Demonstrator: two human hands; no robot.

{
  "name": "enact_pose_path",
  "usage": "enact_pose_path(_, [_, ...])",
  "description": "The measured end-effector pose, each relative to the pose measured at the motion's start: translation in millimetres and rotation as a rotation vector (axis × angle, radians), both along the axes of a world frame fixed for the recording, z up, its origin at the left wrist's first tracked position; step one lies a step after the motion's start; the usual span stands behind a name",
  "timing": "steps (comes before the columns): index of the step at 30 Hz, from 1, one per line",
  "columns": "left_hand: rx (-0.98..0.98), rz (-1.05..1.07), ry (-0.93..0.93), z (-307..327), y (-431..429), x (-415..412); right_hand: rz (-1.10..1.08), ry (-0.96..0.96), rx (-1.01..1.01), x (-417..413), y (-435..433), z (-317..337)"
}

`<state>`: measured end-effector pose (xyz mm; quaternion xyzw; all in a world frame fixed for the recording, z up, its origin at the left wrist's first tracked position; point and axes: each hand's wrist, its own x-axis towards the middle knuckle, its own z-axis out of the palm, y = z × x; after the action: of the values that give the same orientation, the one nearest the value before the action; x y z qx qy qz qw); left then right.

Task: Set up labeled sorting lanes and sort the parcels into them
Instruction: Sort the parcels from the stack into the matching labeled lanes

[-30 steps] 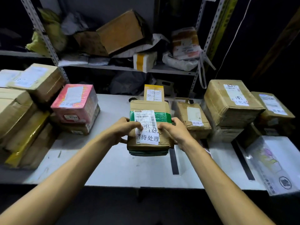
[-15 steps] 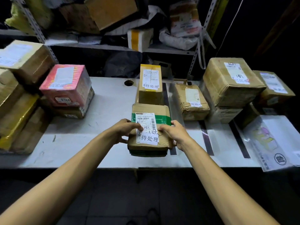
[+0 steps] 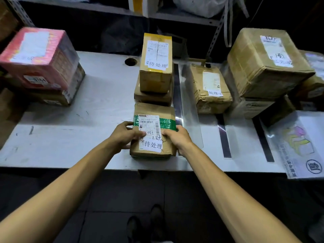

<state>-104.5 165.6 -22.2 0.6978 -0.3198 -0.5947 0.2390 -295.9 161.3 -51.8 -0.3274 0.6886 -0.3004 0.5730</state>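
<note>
A flat brown parcel with green tape (image 3: 154, 111) and a white handwritten label lies near the front edge of the grey table (image 3: 98, 106). My left hand (image 3: 125, 135) grips its left side with the thumb on top. My right hand (image 3: 177, 138) grips its right side the same way. Right behind it, a taller yellow-taped parcel (image 3: 156, 64) with the same kind of label stands on another brown box (image 3: 152, 97). Black tape strips (image 3: 177, 88) run front to back across the table as lane lines.
A pink box (image 3: 38, 57) sits on a carton at the left. To the right lie a wrinkled brown parcel (image 3: 210, 88), a big taped box (image 3: 266, 62) stacked on others, and a plastic mailer (image 3: 298, 144) at the front right. A shelf rack stands behind. My shoes show on the floor.
Both hands brought the green-taped parcel down and toward the table's front edge, where it now rests. The view has tilted downward.
</note>
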Motion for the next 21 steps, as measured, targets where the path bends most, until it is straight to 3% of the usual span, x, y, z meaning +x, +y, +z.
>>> enact_pose_path(12, [0.049, -0.019, -0.099, 20, 1, -3, 0.080, 0.034, 0.075, -10, 3, 38])
enact_pose_path(15, [-0.007, -0.047, -0.154, 37, -3, -9, 0.149, 0.010, 0.127, -16, 4, 65])
enact_pose_path(21, [-0.161, -0.172, -0.155, 80, -10, -27, 0.292, -0.001, 0.036, -14, 1, 119])
